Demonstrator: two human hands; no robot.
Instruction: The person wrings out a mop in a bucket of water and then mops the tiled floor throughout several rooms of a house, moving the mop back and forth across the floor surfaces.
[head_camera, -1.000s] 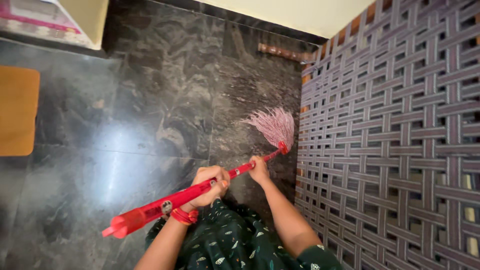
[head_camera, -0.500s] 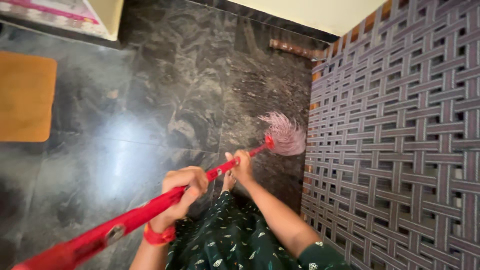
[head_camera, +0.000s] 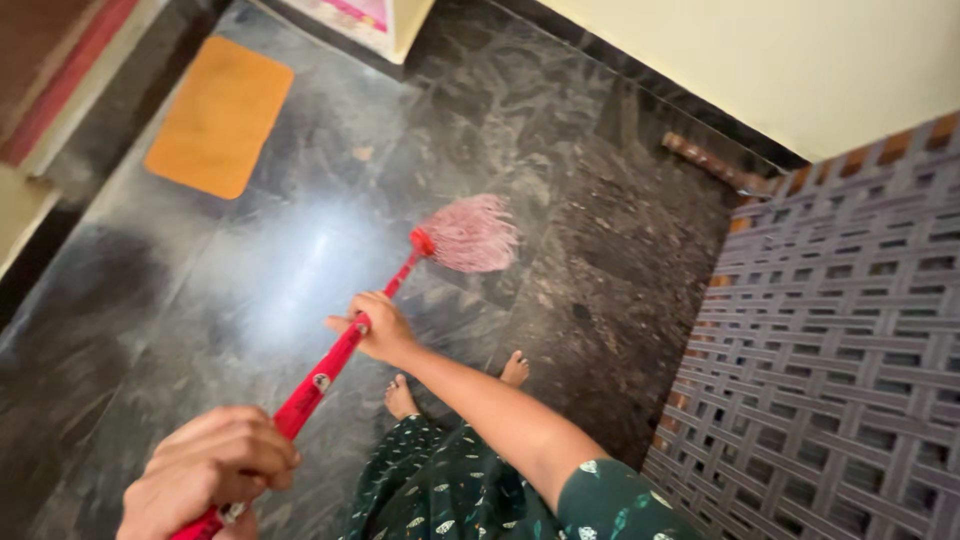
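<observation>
I hold a red-handled mop (head_camera: 330, 365) with both hands. Its pink string head (head_camera: 472, 233) rests on the dark marble floor (head_camera: 300, 250) ahead of me. My right hand (head_camera: 375, 325) grips the handle partway down, nearer the head. Close to the camera at the bottom left, my left hand (head_camera: 215, 468) is closed around the handle's upper end. My bare feet (head_camera: 455, 385) and a dark green patterned garment (head_camera: 450, 490) show below the right arm.
A woven purple-strap cot (head_camera: 840, 330) fills the right side. An orange mat (head_camera: 220, 115) lies on the floor at the upper left, by a step. A cream wall (head_camera: 760, 60) runs along the top right, with a brown cot leg (head_camera: 705, 160) at its base.
The mop head has swept left, away from the cot, into the open floor. My left hand has risen toward the camera, and the view has swung, showing more wall and the mat.
</observation>
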